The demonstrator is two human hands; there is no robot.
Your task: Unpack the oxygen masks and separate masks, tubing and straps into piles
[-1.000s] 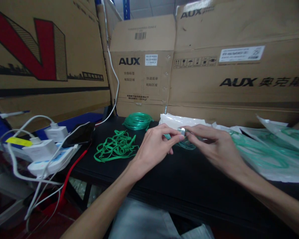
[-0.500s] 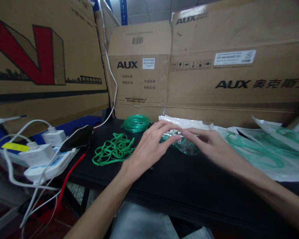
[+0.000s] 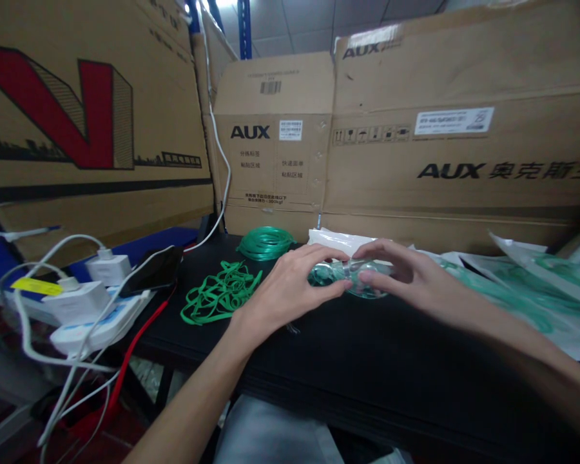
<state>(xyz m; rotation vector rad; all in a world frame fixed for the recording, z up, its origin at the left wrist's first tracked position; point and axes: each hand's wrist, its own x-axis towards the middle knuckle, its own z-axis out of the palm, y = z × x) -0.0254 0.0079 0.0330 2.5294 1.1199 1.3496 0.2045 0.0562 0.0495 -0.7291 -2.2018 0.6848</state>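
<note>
A clear, green-tinted plastic mask rests on the black table between my two hands. My left hand curls round its left side, fingers bent against it. My right hand grips its right side, thumb below and fingers over the top. Just left of my left hand lies a heap of loose green elastic straps. Behind them sits a coil of green tubing.
Sealed white packets with green tubing spread over the table's right side. Big AUX cardboard boxes wall the back. At left sit a power strip with white chargers, a black phone, plus white and red cables.
Both hands went from pinching a small metal piece on the mask to cupping the mask's sides. The view tilted slightly upward.
</note>
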